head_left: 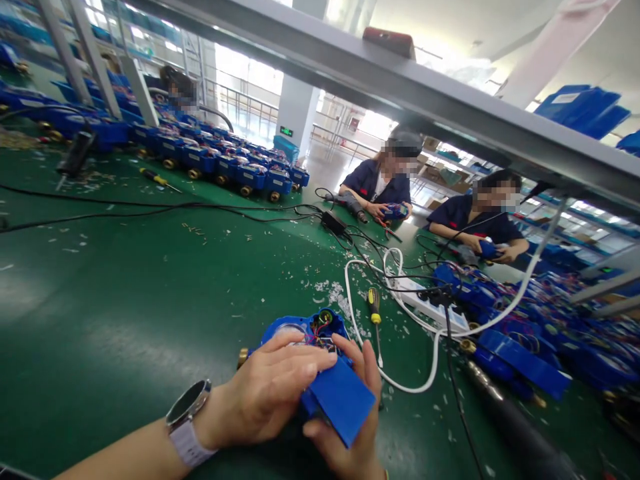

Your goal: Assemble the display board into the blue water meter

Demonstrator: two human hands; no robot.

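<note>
A blue meter housing (305, 330) with red and black wires showing inside lies on the green table (125, 307) in front of me. My left hand (270, 393), with a watch on the wrist, rests over the housing with its fingertips at the wires. My right hand (353, 420) grips the blue rectangular cover (340, 400) at the housing's near side, thumb and fingers around its edges.
A yellow-handled screwdriver (374, 313) lies just right of the housing, beside a white cable (430, 373) and a power strip (425, 303). A pile of blue meters (550, 333) fills the right. Two seated people (385, 187) work across the table. Rows of blue meters (220, 160) stand far left.
</note>
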